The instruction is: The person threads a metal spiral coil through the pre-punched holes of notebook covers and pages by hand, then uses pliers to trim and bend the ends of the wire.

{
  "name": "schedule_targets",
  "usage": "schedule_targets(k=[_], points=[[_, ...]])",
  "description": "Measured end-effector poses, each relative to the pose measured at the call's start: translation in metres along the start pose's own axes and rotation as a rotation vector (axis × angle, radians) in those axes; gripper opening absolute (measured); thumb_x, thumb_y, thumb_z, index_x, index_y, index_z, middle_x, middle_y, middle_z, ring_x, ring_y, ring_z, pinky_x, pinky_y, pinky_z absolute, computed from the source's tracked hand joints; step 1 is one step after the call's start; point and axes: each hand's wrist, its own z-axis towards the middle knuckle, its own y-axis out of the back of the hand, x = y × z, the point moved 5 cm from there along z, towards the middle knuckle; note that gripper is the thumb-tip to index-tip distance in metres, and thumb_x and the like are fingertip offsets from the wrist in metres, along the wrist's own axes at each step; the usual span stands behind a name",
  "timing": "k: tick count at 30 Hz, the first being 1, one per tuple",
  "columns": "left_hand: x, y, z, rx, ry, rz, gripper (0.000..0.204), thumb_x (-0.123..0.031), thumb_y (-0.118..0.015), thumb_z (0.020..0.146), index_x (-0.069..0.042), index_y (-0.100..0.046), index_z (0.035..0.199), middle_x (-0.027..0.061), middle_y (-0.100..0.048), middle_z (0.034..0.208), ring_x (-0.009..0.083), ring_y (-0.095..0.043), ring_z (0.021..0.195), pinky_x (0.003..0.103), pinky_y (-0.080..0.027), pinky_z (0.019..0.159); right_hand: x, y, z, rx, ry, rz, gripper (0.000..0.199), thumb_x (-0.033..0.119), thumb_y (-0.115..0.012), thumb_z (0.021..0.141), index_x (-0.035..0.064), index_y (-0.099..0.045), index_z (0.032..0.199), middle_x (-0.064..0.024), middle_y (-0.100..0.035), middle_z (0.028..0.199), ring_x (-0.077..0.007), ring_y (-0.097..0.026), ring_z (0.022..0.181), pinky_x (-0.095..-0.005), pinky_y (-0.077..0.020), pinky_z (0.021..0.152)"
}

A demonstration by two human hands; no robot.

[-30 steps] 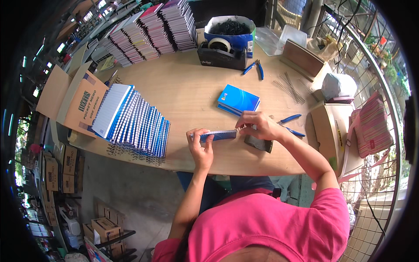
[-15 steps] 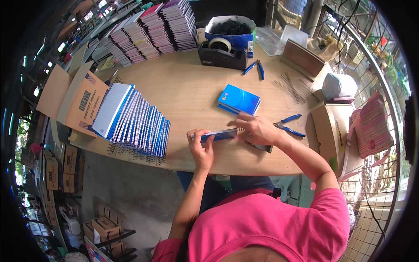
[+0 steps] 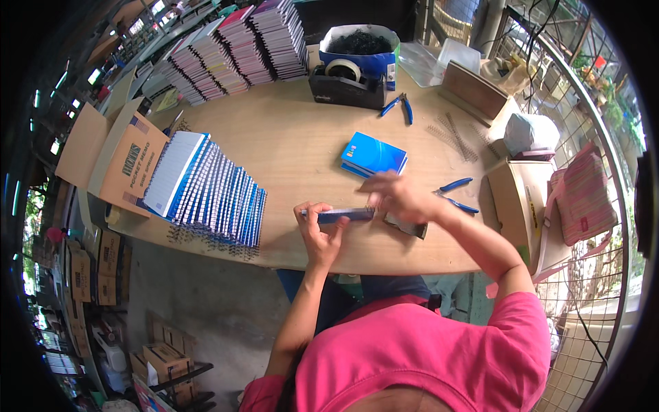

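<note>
My left hand (image 3: 320,230) grips a small spiral-bound memo pad (image 3: 347,215) between thumb and fingers, held on edge above the near part of the table. A bit of wire coil sticks out at the pad's right end. Beside that end is my right hand (image 3: 406,199), smeared by motion, so its fingers cannot be made out clearly. Under it lies a small dark-edged block (image 3: 408,226), partly hidden. Just beyond my hands sits a short stack of blue memo pads (image 3: 374,154). Blue-handled cutting pliers (image 3: 458,203) lie right of my right hand.
At left, a long leaning row of coil-bound pads (image 3: 216,192) adjoins an open cardboard box (image 3: 130,158). Taller notebook stacks (image 3: 240,51), a tape dispenser (image 3: 347,88) and a second pair of pliers (image 3: 408,110) stand farther back. Loose wire coils (image 3: 456,137) and a carton (image 3: 515,206) are at right.
My right hand has turned and lifted slightly at the pad's coil end, its fingers now blurred. My left hand and the pad stay nearly in place.
</note>
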Motion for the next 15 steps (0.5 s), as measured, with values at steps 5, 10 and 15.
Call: schedule_targets(k=[5,10,15], points=[[0.023,0.025,0.001,0.060,0.014,0.022,0.060,-0.045,-0.089,0.071,-0.005,-0.054,0.096,0.0107,-0.047,0.096,0.0301,-0.047,0.096,0.045,-0.042,0.082,-0.037,0.037,-0.020,0.452,0.216,-0.257,0.084,0.001,-0.075,0.072,0.0208,-0.047,0.149,-0.0077,-0.048,0.149,-0.0363,-0.042,0.138,-0.0517,-0.0423,0.109],[0.030,0.029,0.004,0.102,-0.036,-0.042,0.062,-0.040,-0.091,0.068,-0.004,-0.052,0.100,0.0100,-0.046,0.096,0.0290,-0.048,0.092,0.044,-0.043,0.080,-0.035,0.029,-0.041,0.496,0.361,-0.392,0.088,0.017,-0.084,0.066,0.0283,-0.051,0.147,-0.0077,-0.054,0.139,-0.0334,-0.047,0.135,-0.0501,-0.0464,0.104],[0.028,0.013,0.000,0.087,-0.003,-0.091,0.063,-0.037,-0.092,0.066,-0.005,-0.051,0.102,0.0102,-0.046,0.096,0.0287,-0.048,0.091,0.043,-0.043,0.079,-0.038,0.086,-0.031,0.155,0.059,-0.034,0.063,0.042,-0.077,0.071,0.0100,-0.070,0.125,-0.0227,-0.063,0.123,-0.0357,-0.061,0.112,-0.0441,-0.0461,0.098]])
